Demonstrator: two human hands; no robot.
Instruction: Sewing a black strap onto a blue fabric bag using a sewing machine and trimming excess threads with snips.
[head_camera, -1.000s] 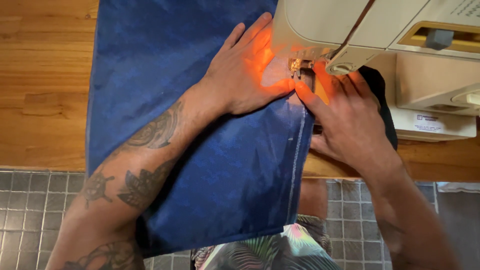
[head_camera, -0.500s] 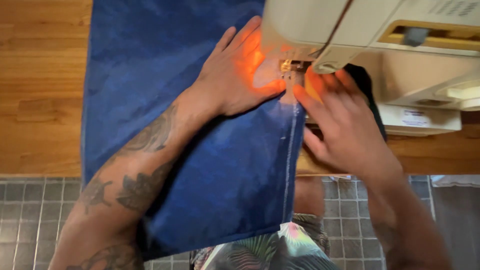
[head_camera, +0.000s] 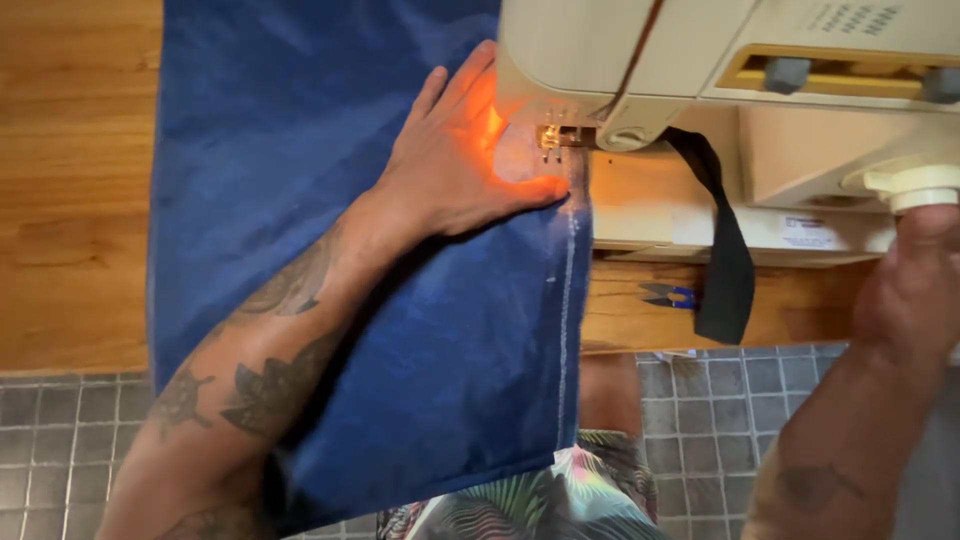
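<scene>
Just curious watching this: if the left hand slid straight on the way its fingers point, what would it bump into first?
Probably the cream sewing machine: the left hand lies flat on the blue fabric, fingers pointing at its head, almost touching; the exact gap is unclear.

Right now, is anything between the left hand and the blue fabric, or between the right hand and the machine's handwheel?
Nothing visible. The left hand lies flat on the blue fabric beside the needle area, and the right hand is up against the handwheel. The black strap and small snips lie apart from both hands.
</scene>
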